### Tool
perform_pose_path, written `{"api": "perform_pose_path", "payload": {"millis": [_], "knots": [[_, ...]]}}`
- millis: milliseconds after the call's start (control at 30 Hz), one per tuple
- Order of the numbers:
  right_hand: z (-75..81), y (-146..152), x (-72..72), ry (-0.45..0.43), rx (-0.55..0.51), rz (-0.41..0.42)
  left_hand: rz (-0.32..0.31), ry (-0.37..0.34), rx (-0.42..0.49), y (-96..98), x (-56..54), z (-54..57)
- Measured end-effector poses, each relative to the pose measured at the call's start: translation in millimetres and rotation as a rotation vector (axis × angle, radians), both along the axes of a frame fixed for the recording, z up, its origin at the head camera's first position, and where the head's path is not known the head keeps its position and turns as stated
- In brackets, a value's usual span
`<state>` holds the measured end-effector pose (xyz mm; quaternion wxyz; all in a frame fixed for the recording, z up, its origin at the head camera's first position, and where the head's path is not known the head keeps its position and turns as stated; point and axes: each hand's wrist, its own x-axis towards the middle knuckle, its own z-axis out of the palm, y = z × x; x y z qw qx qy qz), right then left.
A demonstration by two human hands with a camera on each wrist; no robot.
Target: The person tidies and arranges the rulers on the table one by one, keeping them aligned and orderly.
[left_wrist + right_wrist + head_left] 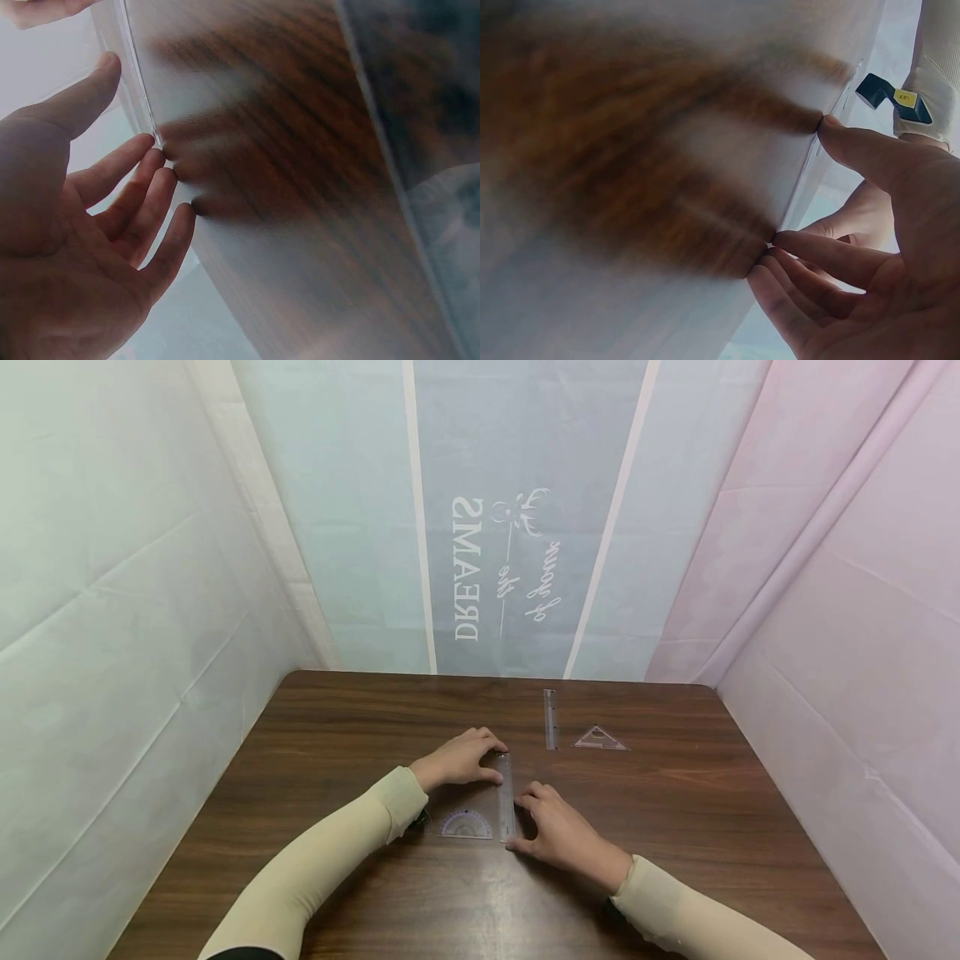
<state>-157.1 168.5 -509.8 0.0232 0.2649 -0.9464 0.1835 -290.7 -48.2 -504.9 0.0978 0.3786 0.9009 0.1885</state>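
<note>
A long clear ruler [506, 802] lies on the dark wood table [360, 710], pointing away from the person. My left hand [463, 757] is at its far end, the thumb by the left edge and the fingertips down near the top. At the near end, my right hand [562, 833] touches along the right edge with thumb and fingers spread. Both wrist views show fairly straight fingers with tips resting on the tabletop beside the ruler's thin edge [135, 67]. Left of the ruler sits a clear protractor [467, 825], flat side toward the person.
Farther back lies a short clear ruler [551, 720], with a clear triangular set square [600, 745] to its right. Something dark and round, partly hidden, shows by the left cuff [405, 797]. Fabric sheets hang along the table's back and both sides.
</note>
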Motion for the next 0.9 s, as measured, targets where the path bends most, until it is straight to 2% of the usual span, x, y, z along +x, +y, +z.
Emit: {"api": "perform_pose_path", "payload": {"millis": [733, 900], "knots": [[3.5, 10.4, 0.3, -0.097, -0.04, 0.026, 0.008, -0.016, 0.01, 2.2, 1.9, 2.3], [2.6, 15.2, -1.6, -0.058, -0.068, 0.025, 0.009, -0.005, 0.014, 2.5, 2.0, 3.6]]}}
